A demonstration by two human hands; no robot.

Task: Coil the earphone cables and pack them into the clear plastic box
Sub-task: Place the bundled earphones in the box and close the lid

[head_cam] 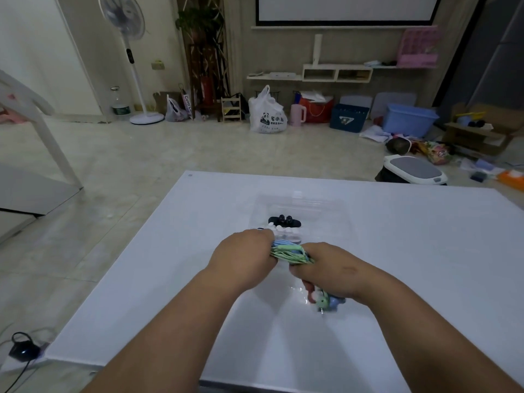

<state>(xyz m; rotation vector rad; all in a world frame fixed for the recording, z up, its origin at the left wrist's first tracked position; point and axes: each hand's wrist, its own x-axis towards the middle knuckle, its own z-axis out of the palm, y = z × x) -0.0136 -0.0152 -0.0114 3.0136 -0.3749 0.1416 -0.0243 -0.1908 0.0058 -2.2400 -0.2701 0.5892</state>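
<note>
Pale tiled floor (141, 165), white standing fan (122, 15), white bag (267, 113) and blue bin (408, 119) along the far wall (283, 52), projection screen (346, 7) above

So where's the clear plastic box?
Head view: the clear plastic box sits centre of the white table, just beyond the left hand and right hand, holding black earphones.

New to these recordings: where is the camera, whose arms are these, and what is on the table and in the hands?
No machine here. One wide-angle camera on a person's head looks forward and down, so the bare arms are that person's own. The left hand and right hand both grip a bundle of green and blue earphone cables between them. Blurred green and blue pieces, probably earbuds, hang below the right hand. Beyond the hands, on the white table, stands a clear plastic box; black earphones and white earphones appear to lie in it.
</note>
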